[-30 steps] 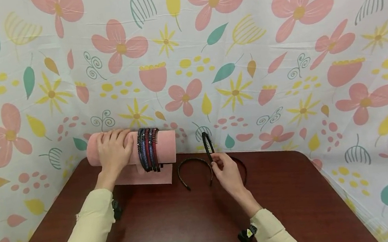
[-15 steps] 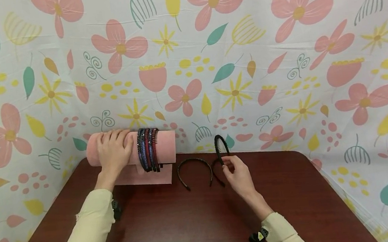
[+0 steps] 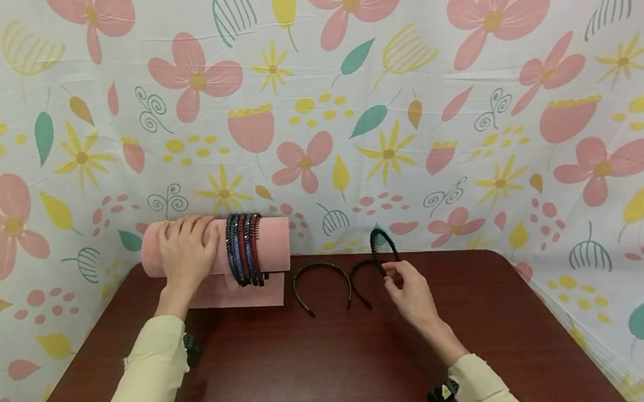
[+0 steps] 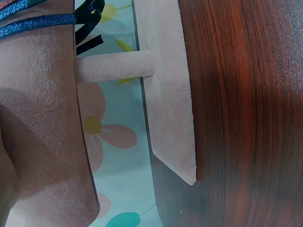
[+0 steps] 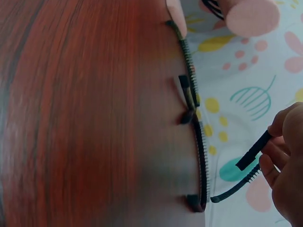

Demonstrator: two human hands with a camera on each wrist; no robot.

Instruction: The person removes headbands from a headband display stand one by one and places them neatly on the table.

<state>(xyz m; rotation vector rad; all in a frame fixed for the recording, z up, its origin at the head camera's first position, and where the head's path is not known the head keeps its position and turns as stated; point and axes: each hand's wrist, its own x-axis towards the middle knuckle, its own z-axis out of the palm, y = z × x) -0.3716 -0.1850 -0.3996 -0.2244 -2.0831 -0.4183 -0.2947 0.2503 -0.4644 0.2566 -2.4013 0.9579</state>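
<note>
A pink plush headband holder (image 3: 274, 246) lies crosswise at the back left, its roll raised on a post above a flat base (image 4: 173, 109). My left hand (image 3: 186, 254) grips the roll's left part from above. Several glittery, dark toothed headbands (image 3: 243, 247) ring the roll right of that hand. My right hand (image 3: 413, 294) pinches a black toothed headband (image 3: 374, 248) and holds it up, arch on top. Its two free ends show in the right wrist view, one a flat black tip (image 5: 251, 153).
Two more thin black headbands stay on the table's back part: one with its arch toward the wall (image 3: 319, 265), another (image 3: 354, 284) just right of it, partly behind the right hand. A floral cloth (image 3: 309, 95) hangs behind the reddish-brown table (image 3: 319, 375).
My right hand has moved right and slightly toward me with the black headband, turning it so its arch shows wider. The left hand keeps its place on the holder.
</note>
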